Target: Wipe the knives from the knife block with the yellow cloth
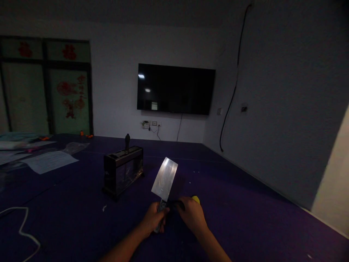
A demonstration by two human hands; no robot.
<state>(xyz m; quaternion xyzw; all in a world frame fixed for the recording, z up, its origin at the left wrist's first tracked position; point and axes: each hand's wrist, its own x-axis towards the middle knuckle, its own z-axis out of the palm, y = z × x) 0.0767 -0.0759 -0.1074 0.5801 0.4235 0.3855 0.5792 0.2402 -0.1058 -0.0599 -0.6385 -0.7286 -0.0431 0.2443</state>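
I see dimly here: my cleaver catches a pale gleam, white reflections dot the dark television, and a bright patch with a slanting edge lights the right wall. Grain mottles the shadows.

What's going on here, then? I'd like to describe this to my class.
A person holds a cleaver by its handle in the left hand, blade pointing up and away. The right hand is close beside it, seemingly on a dark object too dim to make out. A yellow thing shows partly behind that hand. Farther off to the left, a knife holder stands on the purple surface, one dark handle sticking up from it.
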